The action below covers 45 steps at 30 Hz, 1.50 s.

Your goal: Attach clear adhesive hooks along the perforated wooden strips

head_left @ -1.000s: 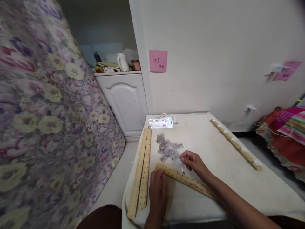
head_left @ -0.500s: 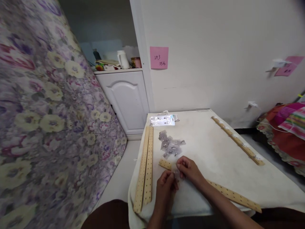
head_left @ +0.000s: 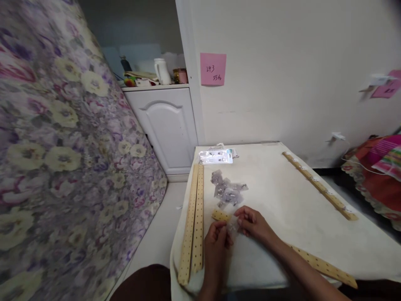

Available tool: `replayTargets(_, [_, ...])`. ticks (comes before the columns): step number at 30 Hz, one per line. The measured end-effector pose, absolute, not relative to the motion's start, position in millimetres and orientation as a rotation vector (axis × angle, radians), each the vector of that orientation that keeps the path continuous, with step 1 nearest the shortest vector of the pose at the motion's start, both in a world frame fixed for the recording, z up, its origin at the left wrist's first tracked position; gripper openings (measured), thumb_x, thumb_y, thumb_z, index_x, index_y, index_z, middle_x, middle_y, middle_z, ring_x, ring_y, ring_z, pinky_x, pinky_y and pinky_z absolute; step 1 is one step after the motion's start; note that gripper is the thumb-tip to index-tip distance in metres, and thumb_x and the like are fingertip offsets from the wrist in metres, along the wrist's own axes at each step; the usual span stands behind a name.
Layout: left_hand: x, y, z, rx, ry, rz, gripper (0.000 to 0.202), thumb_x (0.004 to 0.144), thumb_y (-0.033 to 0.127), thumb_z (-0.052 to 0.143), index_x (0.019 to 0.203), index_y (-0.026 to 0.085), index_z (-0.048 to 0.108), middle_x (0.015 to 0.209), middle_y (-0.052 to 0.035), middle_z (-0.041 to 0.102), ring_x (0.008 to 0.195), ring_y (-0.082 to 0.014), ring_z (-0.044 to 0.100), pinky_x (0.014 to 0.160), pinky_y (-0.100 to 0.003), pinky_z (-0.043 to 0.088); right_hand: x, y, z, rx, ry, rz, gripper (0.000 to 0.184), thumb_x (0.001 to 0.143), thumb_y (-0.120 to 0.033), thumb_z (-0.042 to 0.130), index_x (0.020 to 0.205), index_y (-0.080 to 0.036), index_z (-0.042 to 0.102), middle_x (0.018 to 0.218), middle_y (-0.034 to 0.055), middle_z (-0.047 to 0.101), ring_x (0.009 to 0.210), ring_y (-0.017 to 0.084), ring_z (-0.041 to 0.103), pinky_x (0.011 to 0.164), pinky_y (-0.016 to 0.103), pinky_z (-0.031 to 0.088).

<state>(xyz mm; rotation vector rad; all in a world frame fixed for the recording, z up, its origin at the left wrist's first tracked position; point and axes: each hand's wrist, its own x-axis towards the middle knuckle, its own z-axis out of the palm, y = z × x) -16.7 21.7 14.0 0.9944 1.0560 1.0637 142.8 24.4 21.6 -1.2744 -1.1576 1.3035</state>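
Between my hands, over the near part of the table, is a small clear plastic bag (head_left: 232, 228); what it contains is too blurred to make out. My left hand (head_left: 216, 240) is closed, pinching the bag's left side. On its right side, my right hand (head_left: 253, 222) pinches it with thumb and fingers. A perforated wooden strip (head_left: 324, 262) passes beneath my hands and right forearm, its far end showing beyond my left fingers. Just past the hands lies a pile of small clear bags (head_left: 228, 191) with little metal pieces inside.
Two perforated wooden strips (head_left: 198, 221) lie along the table's left edge. Blister packs (head_left: 216, 156) rest at the far left corner. Another strip with white pieces attached (head_left: 318, 184) runs along the right side. A floral curtain (head_left: 78, 159) hangs at left.
The view has shifted slightly, moving the table contents a little to the right in the picture. Both hands keep their pinch on the bag, which now looks more spread out between them.
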Motion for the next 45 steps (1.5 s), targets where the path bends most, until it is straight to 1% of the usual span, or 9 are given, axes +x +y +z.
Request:
replayTargets(4, [-19.3,24.5,4.0,1.025,1.079,1.120,0.027,0.081,0.034,0.057,0.100,0.016,0.054,0.062,0.0043,0.057,0.056,-0.0110,0.052,0.056,-0.022,0.040,139.4,36.8,13.1,-1.341,-1.213,1.169,0.014,0.072,-0.025,0.054,0.085,-0.019,0.054,0.056,-0.0076,0.050,0.046,0.009,0.045,0.046,0.021,0.031])
replayTargets(10, [-23.0,24.3,-7.0,1.138,1.198,1.218,0.040,0.082,0.028,0.055,0.120,0.018,0.047,0.096,-0.0049,0.061,0.088,-0.0168,0.061,0.083,-0.033,0.048,130.3,62.2,7.4,-1.503,-1.396,0.890,0.018,0.072,-0.020,0.048,0.085,-0.019,0.061,0.062,-0.0040,0.055,0.057,0.014,0.052,0.055,0.023,0.039])
replayTargets(12, [-23.6,23.4,-8.3,1.151,1.239,1.223,0.042,0.082,0.028,0.054,0.122,0.018,0.046,0.103,-0.0083,0.060,0.095,-0.0189,0.061,0.088,-0.036,0.048,125.5,69.0,5.3,-1.525,-1.410,0.862,0.019,0.071,-0.019,0.048,0.084,-0.019,0.062,0.064,-0.0028,0.057,0.061,0.015,0.054,0.058,0.024,0.040])
replayTargets(15, [-24.7,20.6,-10.8,1.238,1.355,1.213,0.037,0.084,0.027,0.050,0.119,0.017,0.047,0.107,-0.0107,0.060,0.096,-0.0206,0.060,0.087,-0.038,0.049,119.4,75.0,2.4,-1.570,-1.441,0.818,0.020,0.072,-0.019,0.048,0.083,-0.019,0.064,0.065,-0.0016,0.060,0.063,0.016,0.055,0.060,0.026,0.041])
replayTargets(18, [-26.2,17.2,-18.8,1.527,1.490,1.219,0.032,0.085,0.021,0.043,0.116,0.018,0.051,0.109,-0.0108,0.058,0.101,-0.0226,0.057,0.090,-0.042,0.046,116.1,76.6,1.3,-1.624,-1.473,0.772,0.020,0.073,-0.019,0.049,0.085,-0.021,0.065,0.069,-0.0004,0.064,0.066,0.018,0.057,0.063,0.027,0.041])
replayTargets(22, [-27.2,14.3,-39.7,1.911,1.563,1.257,0.036,0.086,0.016,0.036,0.116,0.017,0.055,0.115,-0.0130,0.056,0.111,-0.0256,0.050,0.098,-0.048,0.040,113.7,75.8,2.9,-1.703,-1.491,0.724,0.022,0.075,-0.019,0.050,0.090,-0.022,0.066,0.079,0.0024,0.068,0.075,0.020,0.060,0.068,0.029,0.042])
replayTargets(28, [-25.1,10.7,-51.3,2.158,1.649,1.127,0.046,0.083,0.012,0.038,0.127,0.017,0.051,0.122,-0.0143,0.056,0.113,-0.0286,0.050,0.096,-0.049,0.041,109.8,75.0,6.9,-1.773,-1.579,0.609,0.024,0.082,-0.020,0.049,0.097,-0.023,0.066,0.098,0.0046,0.069,0.090,0.022,0.062,0.078,0.031,0.043])
replayTargets(35, [-20.8,10.2,-38.8,2.251,1.673,1.087,0.048,0.082,0.007,0.037,0.125,0.019,0.054,0.119,-0.0123,0.060,0.108,-0.0283,0.053,0.092,-0.048,0.044,109.5,76.2,5.3,-1.738,-1.593,0.607,0.023,0.082,-0.018,0.049,0.095,-0.024,0.067,0.100,0.0035,0.070,0.093,0.021,0.062,0.081,0.031,0.044])
replayTargets(45, [-17.2,10.4,-30.3,2.388,1.782,0.912,0.051,0.079,0.000,0.035,0.124,0.015,0.055,0.118,-0.0123,0.059,0.106,-0.0279,0.053,0.090,-0.047,0.047,109.6,76.2,6.7,-1.771,-1.603,0.593,0.024,0.082,-0.018,0.048,0.096,-0.021,0.067,0.098,0.0057,0.069,0.092,0.022,0.062,0.081,0.031,0.044])
